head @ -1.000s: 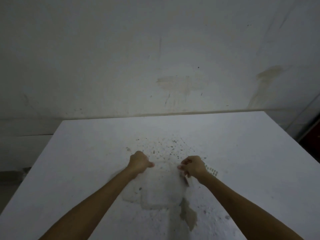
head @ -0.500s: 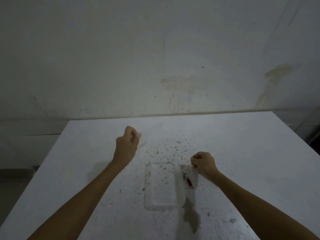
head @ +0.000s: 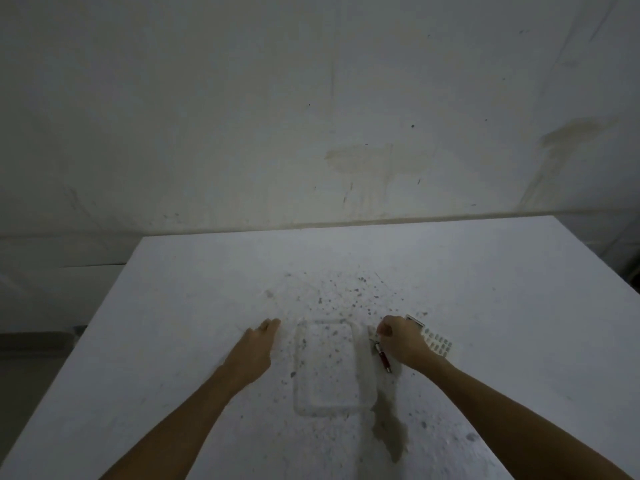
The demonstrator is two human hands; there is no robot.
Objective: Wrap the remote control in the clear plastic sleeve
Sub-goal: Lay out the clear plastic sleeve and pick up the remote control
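The clear plastic sleeve (head: 329,368) lies flat on the white table (head: 502,306), a faint rounded rectangle between my hands. My left hand (head: 259,344) rests palm down just left of it, fingers stretched and holding nothing. My right hand (head: 403,341) is closed at the sleeve's upper right corner and seems to pinch a thin plastic edge there. The white remote control (head: 436,341), with rows of buttons, lies just right of that hand and is partly hidden by it. A small red and metal stick-like object (head: 383,359) lies under my right hand's fingers.
The tabletop is speckled with dark spots (head: 346,292) and has a brownish stain (head: 389,431) near the sleeve's lower right corner. A stained white wall (head: 311,116) rises behind the table's far edge. The table drops off at the left (head: 114,296).
The sleeve, first held up between both hands, now lies flat. My left hand let go, lifted away, then came down open beside it. My right hand stayed closed at the right corner.
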